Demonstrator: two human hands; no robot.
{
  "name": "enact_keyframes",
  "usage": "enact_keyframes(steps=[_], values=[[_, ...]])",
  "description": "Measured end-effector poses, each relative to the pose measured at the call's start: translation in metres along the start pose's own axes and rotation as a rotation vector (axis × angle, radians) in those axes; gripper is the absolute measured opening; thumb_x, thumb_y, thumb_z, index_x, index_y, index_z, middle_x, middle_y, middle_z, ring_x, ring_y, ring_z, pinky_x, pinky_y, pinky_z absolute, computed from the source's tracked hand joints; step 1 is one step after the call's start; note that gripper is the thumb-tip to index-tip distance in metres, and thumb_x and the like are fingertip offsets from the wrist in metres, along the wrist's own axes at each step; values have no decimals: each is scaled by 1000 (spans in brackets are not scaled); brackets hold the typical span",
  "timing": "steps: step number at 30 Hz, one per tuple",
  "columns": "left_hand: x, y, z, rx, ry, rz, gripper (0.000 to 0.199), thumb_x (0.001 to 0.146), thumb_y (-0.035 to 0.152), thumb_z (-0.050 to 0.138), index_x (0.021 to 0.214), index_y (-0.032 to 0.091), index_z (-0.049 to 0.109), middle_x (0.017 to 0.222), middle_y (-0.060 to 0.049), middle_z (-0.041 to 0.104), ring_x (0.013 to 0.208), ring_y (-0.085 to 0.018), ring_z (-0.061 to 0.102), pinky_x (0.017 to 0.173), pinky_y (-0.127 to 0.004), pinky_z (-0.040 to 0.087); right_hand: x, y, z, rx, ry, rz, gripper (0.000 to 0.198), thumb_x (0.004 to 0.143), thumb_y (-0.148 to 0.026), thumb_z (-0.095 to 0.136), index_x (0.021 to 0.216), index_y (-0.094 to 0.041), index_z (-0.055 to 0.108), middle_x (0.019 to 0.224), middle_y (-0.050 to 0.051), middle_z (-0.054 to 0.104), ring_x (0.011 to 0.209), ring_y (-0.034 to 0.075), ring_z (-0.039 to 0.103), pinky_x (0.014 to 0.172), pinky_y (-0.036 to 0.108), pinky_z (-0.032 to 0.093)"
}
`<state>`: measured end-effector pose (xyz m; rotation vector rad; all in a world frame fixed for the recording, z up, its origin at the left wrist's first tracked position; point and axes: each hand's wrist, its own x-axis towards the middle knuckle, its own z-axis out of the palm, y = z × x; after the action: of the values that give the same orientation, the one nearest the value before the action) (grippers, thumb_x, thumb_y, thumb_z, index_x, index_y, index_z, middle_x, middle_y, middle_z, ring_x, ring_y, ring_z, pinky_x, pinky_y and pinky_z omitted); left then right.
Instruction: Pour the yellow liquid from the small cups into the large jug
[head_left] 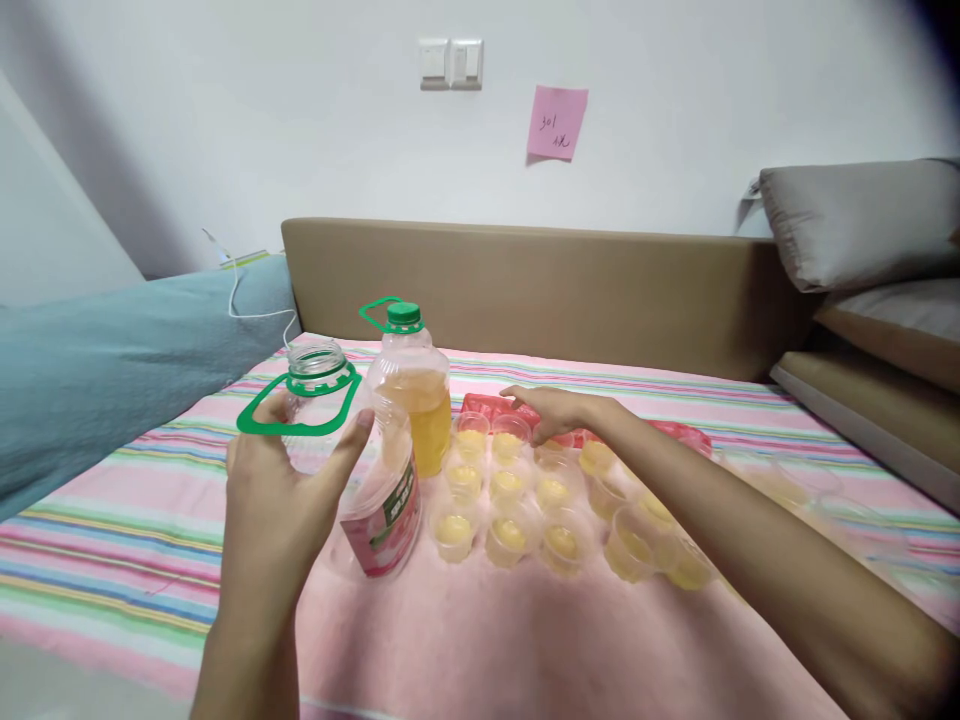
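My left hand [289, 470] is wrapped around the upper part of a clear plastic jug [375, 500], which stands uncapped with a green ring handle and a pink label. Just behind it is a second jug [416, 400], capped in green and partly filled with yellow liquid. Over the back of several clear plastic cups [510, 485] holding yellow liquid, my right hand [555, 408] hovers with its fingers apart and nothing visible in them. Beneath and beyond that hand lies red plastic packaging [679, 435]. My right forearm hides some of the cups.
Striped pink cloth [120, 540] covers the surface below. A brown padded headboard [525, 285] runs along the back. Stacked cushions [862, 220] stand at the right, and blue bedding [135, 350] with a white cable lies at the left. More clear cups [847, 520] sit beyond my right forearm.
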<state>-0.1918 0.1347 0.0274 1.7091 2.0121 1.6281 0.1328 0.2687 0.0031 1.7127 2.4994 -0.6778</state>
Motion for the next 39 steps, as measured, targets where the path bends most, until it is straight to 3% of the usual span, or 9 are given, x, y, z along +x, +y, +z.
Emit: enact_keyframes(steps=[5, 12, 20, 25, 32, 39], values=[[-1, -5, 2, -14, 19, 53, 62, 84, 67, 79, 128, 25, 68, 130, -10, 73, 131, -44, 64, 118, -58, 48, 4, -3, 1, 0, -15, 6, 115, 78, 2, 88, 174, -20, 28, 157, 16, 51, 127, 31, 64, 97, 32, 55], [-3, -5, 2, 27, 29, 17, 68, 83, 72, 76, 133, 27, 66, 135, -11, 72, 133, -47, 63, 117, -63, 49, 12, 0, 4, 14, -52, 11, 112, 79, -1, 84, 173, -25, 27, 162, 16, 45, 93, 22, 71, 73, 27, 55], [-4, -4, 2, 22, 25, 14, 66, 84, 72, 75, 132, 29, 66, 134, -10, 73, 134, -46, 64, 117, -63, 49, 19, 11, 9, 51, -45, -32, 111, 80, -7, 87, 171, -26, 27, 158, 13, 50, 116, 30, 67, 83, 29, 55], [-3, -7, 2, 38, 10, 3, 68, 83, 76, 72, 129, 25, 64, 134, -14, 71, 135, -49, 62, 118, -68, 46, 20, 14, 10, 83, 1, -73, 119, 78, -10, 94, 172, -23, 22, 152, 13, 55, 132, 32, 60, 99, 33, 53], [-3, -6, 2, 52, 2, -29, 71, 81, 78, 71, 127, 25, 63, 132, -15, 71, 135, -51, 62, 118, -71, 45, 21, 19, 11, 122, 68, -80, 121, 78, -12, 96, 172, -23, 22, 147, 14, 59, 130, 32, 62, 107, 37, 51], [-3, -8, 4, 52, 28, -21, 70, 81, 79, 71, 125, 25, 63, 133, -15, 71, 135, -51, 62, 117, -70, 46, 22, 25, 16, 145, 100, -49, 117, 79, -14, 97, 172, -21, 25, 141, 16, 62, 126, 34, 64, 105, 40, 54]])
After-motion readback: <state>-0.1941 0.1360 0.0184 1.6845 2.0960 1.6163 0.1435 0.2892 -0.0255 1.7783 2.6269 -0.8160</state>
